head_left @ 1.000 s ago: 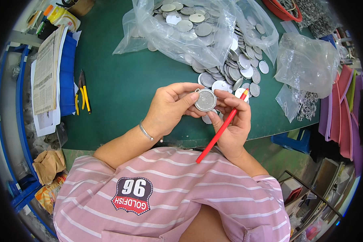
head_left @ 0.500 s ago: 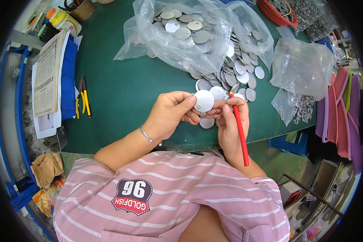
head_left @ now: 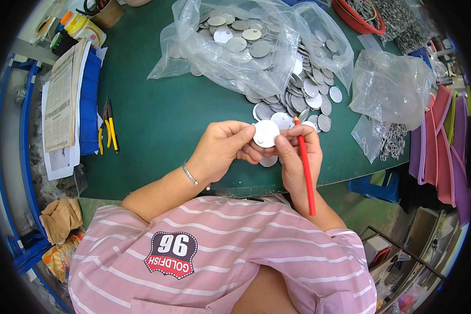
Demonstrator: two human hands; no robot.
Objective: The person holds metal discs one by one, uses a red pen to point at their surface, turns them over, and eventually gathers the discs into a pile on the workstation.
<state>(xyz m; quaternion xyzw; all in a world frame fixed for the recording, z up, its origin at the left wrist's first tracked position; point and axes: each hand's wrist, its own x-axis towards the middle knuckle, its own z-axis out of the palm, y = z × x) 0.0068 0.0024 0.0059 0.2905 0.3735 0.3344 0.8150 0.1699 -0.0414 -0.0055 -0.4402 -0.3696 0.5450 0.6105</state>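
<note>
A round, pale metal disc (head_left: 266, 133) with a small hole or stud near its edge is held up over the table's near edge. My left hand (head_left: 226, 142) pinches its left side between thumb and fingers. On the other side, my right hand (head_left: 296, 152) has its thumb on the disc's right edge, and a red pencil (head_left: 306, 172) is tucked along its fingers, tip pointing away from me. Just beyond both hands lies a loose heap of similar grey discs (head_left: 298, 99). One more disc (head_left: 268, 160) rests on the table below the held one.
Clear plastic bags (head_left: 230, 52) full of discs lie at the back of the green table (head_left: 141, 104). Yellow-handled pliers (head_left: 109, 128) are at left, beside a blue tray (head_left: 90, 99) with papers. Right: a crumpled plastic bag (head_left: 387, 86), metal clasps (head_left: 393, 141) and a red basket (head_left: 374, 26).
My right thumb has moved onto the disc's right edge. The disc has shifted slightly right and down, and the red pencil has swung a little left.
</note>
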